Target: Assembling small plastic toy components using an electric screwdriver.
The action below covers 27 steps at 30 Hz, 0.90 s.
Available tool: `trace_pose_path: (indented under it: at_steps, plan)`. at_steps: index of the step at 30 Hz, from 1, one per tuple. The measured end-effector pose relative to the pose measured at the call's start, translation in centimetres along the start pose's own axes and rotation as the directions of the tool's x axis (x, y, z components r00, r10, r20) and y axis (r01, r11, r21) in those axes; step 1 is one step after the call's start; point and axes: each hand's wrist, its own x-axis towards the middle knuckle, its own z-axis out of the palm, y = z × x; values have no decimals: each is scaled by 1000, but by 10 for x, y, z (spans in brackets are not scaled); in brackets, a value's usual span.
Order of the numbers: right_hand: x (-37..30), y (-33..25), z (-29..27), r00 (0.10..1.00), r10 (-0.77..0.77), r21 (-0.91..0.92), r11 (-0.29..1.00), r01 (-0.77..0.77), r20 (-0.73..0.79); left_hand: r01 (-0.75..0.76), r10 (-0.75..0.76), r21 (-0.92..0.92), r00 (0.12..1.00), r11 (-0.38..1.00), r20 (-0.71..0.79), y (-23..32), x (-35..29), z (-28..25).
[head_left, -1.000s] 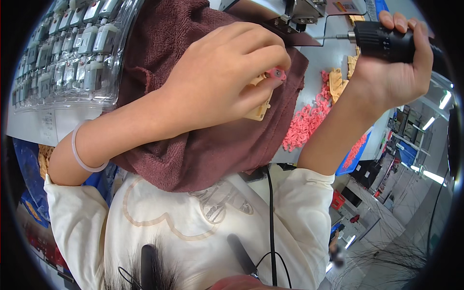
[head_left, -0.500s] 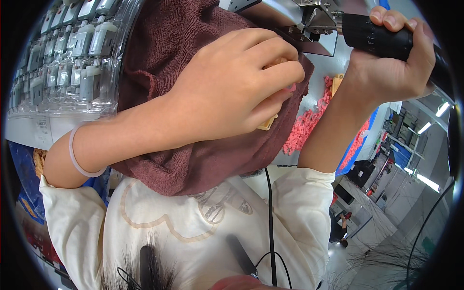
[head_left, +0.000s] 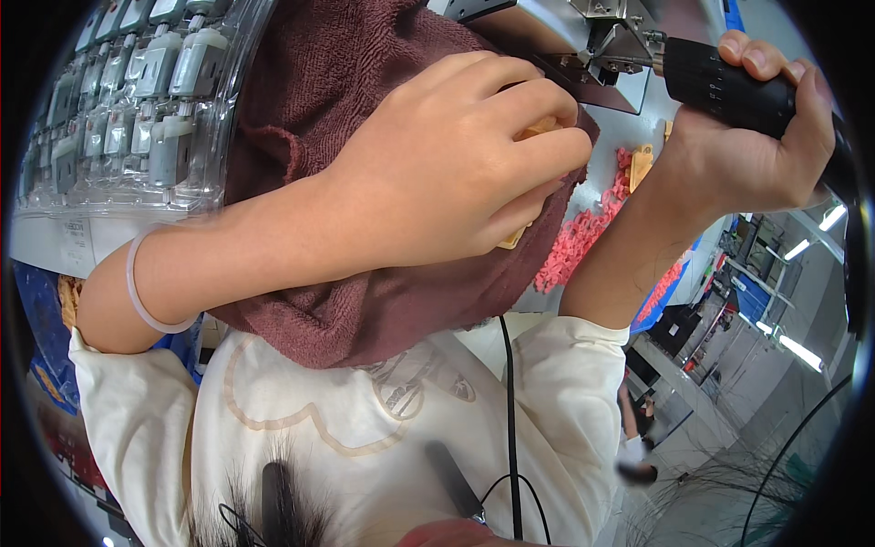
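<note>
My left hand (head_left: 465,155) is closed over a yellowish plastic part (head_left: 513,240), with small bits of it showing between and below my fingers. Most of that part is hidden by the hand, which rests on a brown towel (head_left: 301,155). My right hand (head_left: 752,159) is wrapped round a black electric screwdriver (head_left: 729,87), held sideways at the upper right. Its tip points left toward a metal fixture (head_left: 615,46); whether the two touch I cannot tell.
A clear plastic tray (head_left: 205,187) of small metal motors stands at the left. Pink ring-like pieces (head_left: 574,251) lie beyond the towel, with a yellow part (head_left: 641,167) among them. A black cable (head_left: 510,410) hangs down my front. Another person (head_left: 635,447) is in the background.
My left hand has shifted slightly right, and the pink bit seen under its fingers no longer shows. The screwdriver and right hand have moved a little right and down.
</note>
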Motion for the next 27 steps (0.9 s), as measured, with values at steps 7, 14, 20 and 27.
trace_pose_path:
  at_steps: [7,14,20,27]
  plan:
    - [2,-3,1,992,12,-120,993,4,129,6,-6,2,1000,1000,29,1,1,-2]
    - [-20,-2,67,963,-265,-181,951,252,-49,4,-4,-9,1000,1000,20,-2,1,0]
    - [-31,-13,74,966,-180,-250,959,131,-186,4,-4,-14,1000,1000,14,-6,0,2]
    - [-35,-28,64,979,-88,-125,990,65,-184,-2,3,-25,1000,1000,18,-5,4,3]
